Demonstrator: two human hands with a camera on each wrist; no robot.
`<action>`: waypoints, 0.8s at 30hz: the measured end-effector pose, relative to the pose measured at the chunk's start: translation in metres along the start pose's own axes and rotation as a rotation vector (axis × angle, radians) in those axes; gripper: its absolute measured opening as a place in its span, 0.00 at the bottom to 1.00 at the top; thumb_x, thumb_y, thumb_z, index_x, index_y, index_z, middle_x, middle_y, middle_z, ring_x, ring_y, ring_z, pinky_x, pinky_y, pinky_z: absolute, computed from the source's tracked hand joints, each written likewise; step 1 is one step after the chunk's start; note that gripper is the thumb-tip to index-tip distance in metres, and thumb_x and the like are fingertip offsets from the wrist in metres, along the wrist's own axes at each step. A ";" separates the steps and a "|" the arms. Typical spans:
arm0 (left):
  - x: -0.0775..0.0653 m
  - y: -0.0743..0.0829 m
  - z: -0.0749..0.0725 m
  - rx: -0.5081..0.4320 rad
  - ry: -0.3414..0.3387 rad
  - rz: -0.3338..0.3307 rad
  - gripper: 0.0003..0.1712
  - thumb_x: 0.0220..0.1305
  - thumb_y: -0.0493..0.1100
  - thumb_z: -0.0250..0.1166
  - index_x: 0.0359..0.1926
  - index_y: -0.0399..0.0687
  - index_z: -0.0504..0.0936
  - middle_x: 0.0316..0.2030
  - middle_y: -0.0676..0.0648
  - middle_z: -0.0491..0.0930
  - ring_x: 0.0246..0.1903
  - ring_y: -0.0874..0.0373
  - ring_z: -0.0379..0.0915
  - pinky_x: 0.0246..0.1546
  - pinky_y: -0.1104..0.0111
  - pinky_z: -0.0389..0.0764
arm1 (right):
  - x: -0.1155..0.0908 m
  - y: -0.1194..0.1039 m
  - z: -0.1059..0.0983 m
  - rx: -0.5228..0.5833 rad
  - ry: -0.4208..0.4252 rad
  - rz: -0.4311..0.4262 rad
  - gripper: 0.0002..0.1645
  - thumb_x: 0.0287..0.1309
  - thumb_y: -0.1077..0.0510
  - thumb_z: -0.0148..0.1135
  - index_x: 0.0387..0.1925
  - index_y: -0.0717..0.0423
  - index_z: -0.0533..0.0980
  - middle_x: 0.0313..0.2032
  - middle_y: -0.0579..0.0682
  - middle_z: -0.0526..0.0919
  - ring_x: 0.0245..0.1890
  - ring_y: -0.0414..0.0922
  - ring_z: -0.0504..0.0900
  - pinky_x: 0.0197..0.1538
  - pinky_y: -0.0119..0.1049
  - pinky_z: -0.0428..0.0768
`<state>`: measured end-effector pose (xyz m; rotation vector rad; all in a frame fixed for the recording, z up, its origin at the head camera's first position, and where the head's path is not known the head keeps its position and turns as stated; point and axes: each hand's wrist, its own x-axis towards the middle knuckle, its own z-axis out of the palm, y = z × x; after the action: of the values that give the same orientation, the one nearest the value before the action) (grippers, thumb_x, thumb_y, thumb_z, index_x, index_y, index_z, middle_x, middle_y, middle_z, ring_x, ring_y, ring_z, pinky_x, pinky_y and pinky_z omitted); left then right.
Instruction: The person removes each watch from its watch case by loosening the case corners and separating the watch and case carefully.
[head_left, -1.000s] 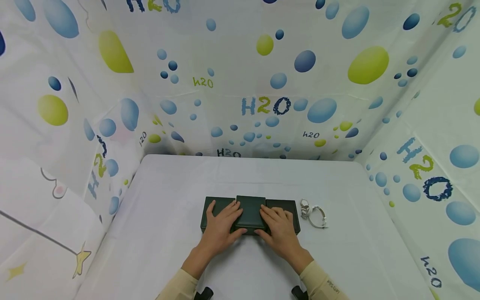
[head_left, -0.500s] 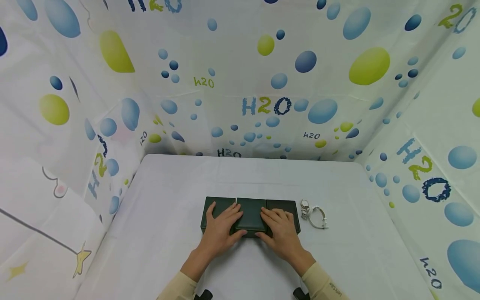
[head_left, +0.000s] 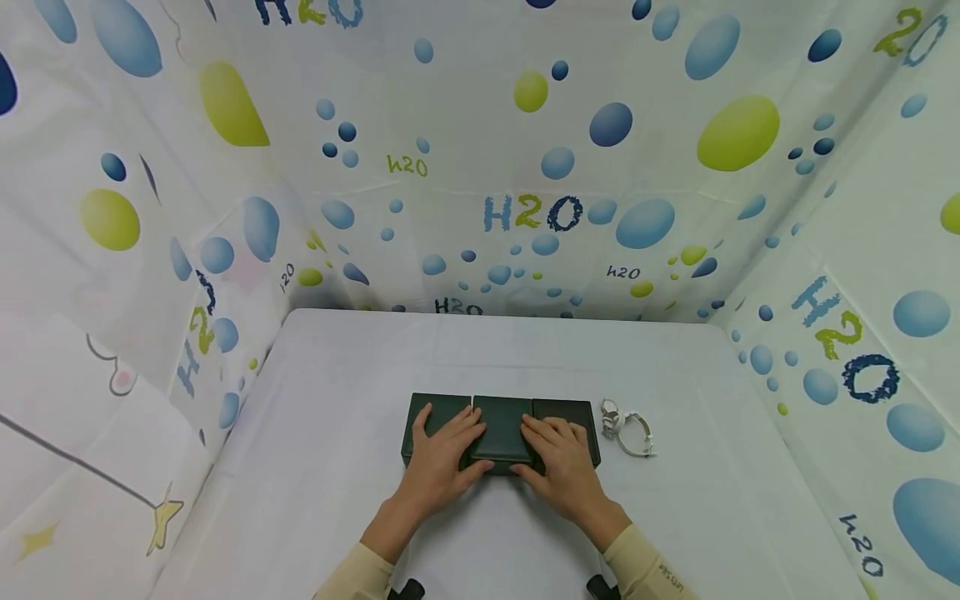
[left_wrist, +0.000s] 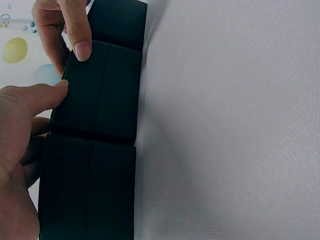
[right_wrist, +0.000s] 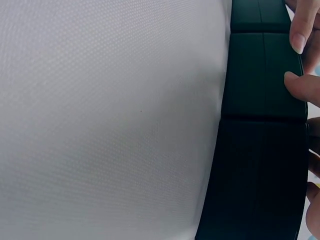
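Three dark green boxes stand side by side on the white table. My left hand [head_left: 437,454] lies over the left box [head_left: 442,404], its fingertips at the left edge of the middle box [head_left: 502,425]. Mirroring it, my right hand [head_left: 561,458] lies over the right box [head_left: 573,410] with fingertips on the middle box's right edge. Both thumbs touch the upper front edge of the middle box, as the left wrist view shows with the left thumb [left_wrist: 50,95] and right thumb [left_wrist: 80,42]. A seam runs across each box front.
Right of the boxes lie a silver wristwatch [head_left: 610,417] and a round silver bracelet-like band [head_left: 637,435]. The white table [head_left: 360,358] is enclosed by curtains [head_left: 480,125] printed with blue and green spots at the back and sides.
The middle box has shifted slightly down toward me between the other two, its top now nearly level with theirs. Both hands moved only slightly with it; over the last half second nothing visibly moved.
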<state>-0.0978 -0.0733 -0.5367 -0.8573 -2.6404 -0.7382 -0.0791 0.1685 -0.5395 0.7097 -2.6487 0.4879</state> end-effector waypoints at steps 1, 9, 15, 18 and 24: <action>0.000 0.000 0.000 0.002 0.001 0.000 0.36 0.54 0.61 0.69 0.60 0.46 0.78 0.63 0.45 0.71 0.64 0.53 0.66 0.64 0.36 0.42 | 0.000 0.000 0.000 0.002 0.003 -0.003 0.40 0.47 0.40 0.72 0.59 0.56 0.76 0.62 0.49 0.75 0.57 0.48 0.71 0.55 0.50 0.62; 0.002 -0.005 -0.001 -0.014 -0.006 0.001 0.37 0.55 0.61 0.69 0.61 0.47 0.76 0.63 0.45 0.71 0.64 0.53 0.66 0.63 0.36 0.43 | 0.002 0.002 0.004 -0.008 -0.010 -0.003 0.41 0.49 0.38 0.71 0.60 0.56 0.75 0.63 0.48 0.73 0.58 0.48 0.69 0.55 0.49 0.62; 0.003 -0.013 -0.007 -0.022 -0.007 -0.013 0.41 0.54 0.64 0.69 0.63 0.48 0.74 0.63 0.47 0.71 0.64 0.52 0.65 0.63 0.36 0.42 | 0.003 0.002 0.005 -0.011 -0.012 -0.009 0.41 0.49 0.39 0.71 0.61 0.55 0.74 0.63 0.49 0.73 0.58 0.48 0.69 0.55 0.50 0.62; 0.003 -0.018 -0.009 -0.004 -0.029 -0.030 0.43 0.53 0.67 0.67 0.64 0.49 0.73 0.65 0.48 0.70 0.65 0.53 0.64 0.64 0.37 0.40 | 0.004 0.001 0.005 -0.014 0.003 -0.020 0.40 0.49 0.39 0.71 0.60 0.55 0.75 0.62 0.50 0.74 0.57 0.48 0.70 0.55 0.50 0.61; 0.001 -0.023 -0.011 -0.020 -0.054 -0.042 0.46 0.52 0.69 0.66 0.65 0.49 0.71 0.66 0.48 0.67 0.67 0.52 0.61 0.65 0.39 0.38 | 0.006 0.000 0.006 -0.017 0.012 -0.024 0.38 0.50 0.37 0.69 0.59 0.53 0.76 0.61 0.50 0.74 0.57 0.48 0.69 0.56 0.52 0.57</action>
<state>-0.1118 -0.0951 -0.5355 -0.8405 -2.7113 -0.7631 -0.0848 0.1636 -0.5422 0.7298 -2.6274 0.4610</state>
